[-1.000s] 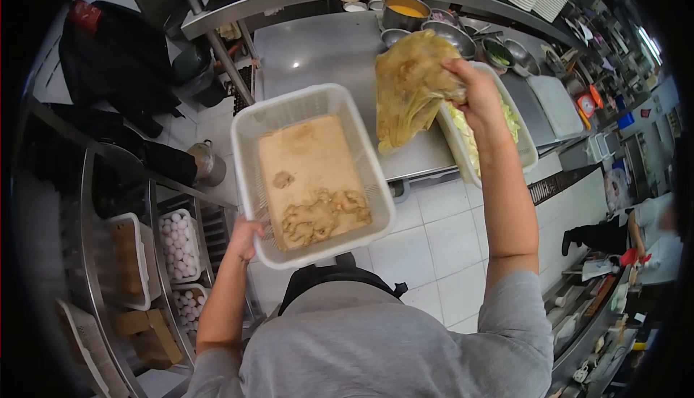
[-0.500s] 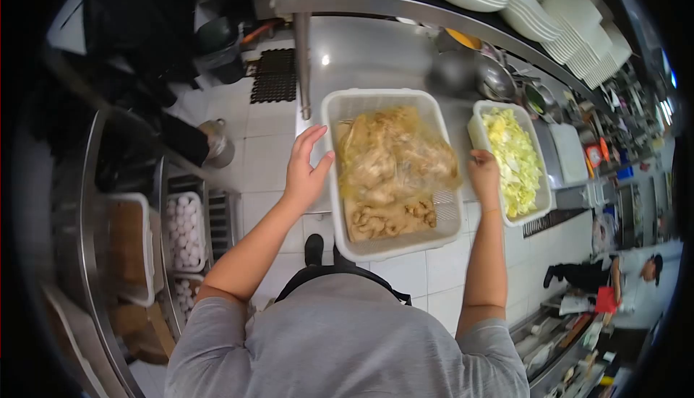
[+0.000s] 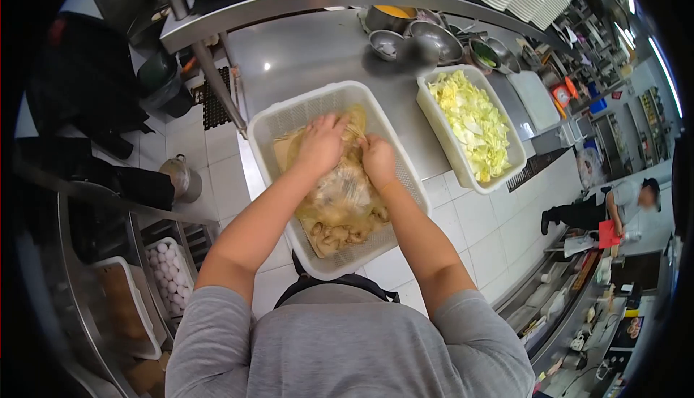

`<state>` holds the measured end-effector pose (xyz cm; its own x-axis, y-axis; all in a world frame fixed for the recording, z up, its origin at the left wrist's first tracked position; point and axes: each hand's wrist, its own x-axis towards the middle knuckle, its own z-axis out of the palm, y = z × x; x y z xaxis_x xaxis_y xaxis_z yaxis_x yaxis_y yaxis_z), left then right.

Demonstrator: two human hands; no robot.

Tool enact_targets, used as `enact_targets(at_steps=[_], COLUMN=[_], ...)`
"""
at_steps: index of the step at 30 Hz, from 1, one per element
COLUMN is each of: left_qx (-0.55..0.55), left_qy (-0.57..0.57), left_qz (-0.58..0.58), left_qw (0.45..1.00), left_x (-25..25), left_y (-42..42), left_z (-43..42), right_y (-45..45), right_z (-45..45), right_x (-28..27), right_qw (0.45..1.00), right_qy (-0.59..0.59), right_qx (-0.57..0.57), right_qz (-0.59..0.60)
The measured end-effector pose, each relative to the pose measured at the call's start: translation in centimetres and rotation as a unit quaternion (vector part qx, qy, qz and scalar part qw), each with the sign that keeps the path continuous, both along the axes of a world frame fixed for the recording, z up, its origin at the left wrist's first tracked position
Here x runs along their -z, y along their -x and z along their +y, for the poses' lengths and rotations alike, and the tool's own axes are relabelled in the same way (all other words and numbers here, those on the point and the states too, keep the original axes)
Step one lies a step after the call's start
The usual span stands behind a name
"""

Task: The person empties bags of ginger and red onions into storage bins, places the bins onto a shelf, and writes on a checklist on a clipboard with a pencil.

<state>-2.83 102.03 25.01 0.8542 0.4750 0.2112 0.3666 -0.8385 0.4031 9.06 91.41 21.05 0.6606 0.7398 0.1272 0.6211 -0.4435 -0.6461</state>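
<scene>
Steel surface [image 3: 311, 54], loaded basket [image 3: 329, 274]

From afar, I see the translucent bag [image 3: 343, 188] inside the basket, near centre. The right hand [image 3: 377, 161] pinches its gathered edge at one o'clock; I can't tell whether the left hand [image 3: 323, 143], atop it, grips. Chopped leaves [image 3: 473, 127]: two o'clock.

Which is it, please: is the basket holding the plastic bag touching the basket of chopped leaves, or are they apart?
Apart: the head view shows a strip of steel table between the bag basket and the leaf basket.
</scene>
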Motion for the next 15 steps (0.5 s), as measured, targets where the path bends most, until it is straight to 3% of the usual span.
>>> enact_targets(at_steps=[2, 6, 12, 14, 15], left_qx=[0.113, 0.134, 0.160, 0.173, 0.165], left_qy=[-0.107, -0.019, 0.062, 0.118, 0.183], left_qz=[-0.070, 0.029, 0.115, 0.125, 0.071], left_qw=[0.985, 0.990, 0.979, 0.970, 0.967], left_x=[0.5, -0.5, -2.2, -3.7, -4.1], left_y=[-1.4, -3.2, -1.5, 0.7, 1.1], left_z=[0.3, 2.9, 4.8, 7.2, 7.3], right_y=[0.0, -0.4, -1.4, -2.7, -2.8], right_z=[0.0, -0.4, 0.0, 0.2, 0.5], right_x=[-1.0, -0.8, 1.1, 1.0, 1.0], right_qw=[0.995, 0.987, 0.988, 0.972, 0.959], right_qy=[-0.093, -0.141, -0.148, -0.233, -0.278], right_qx=[-0.006, -0.017, -0.017, 0.029, 0.052], right_qz=[-0.017, -0.072, -0.037, -0.004, 0.014])
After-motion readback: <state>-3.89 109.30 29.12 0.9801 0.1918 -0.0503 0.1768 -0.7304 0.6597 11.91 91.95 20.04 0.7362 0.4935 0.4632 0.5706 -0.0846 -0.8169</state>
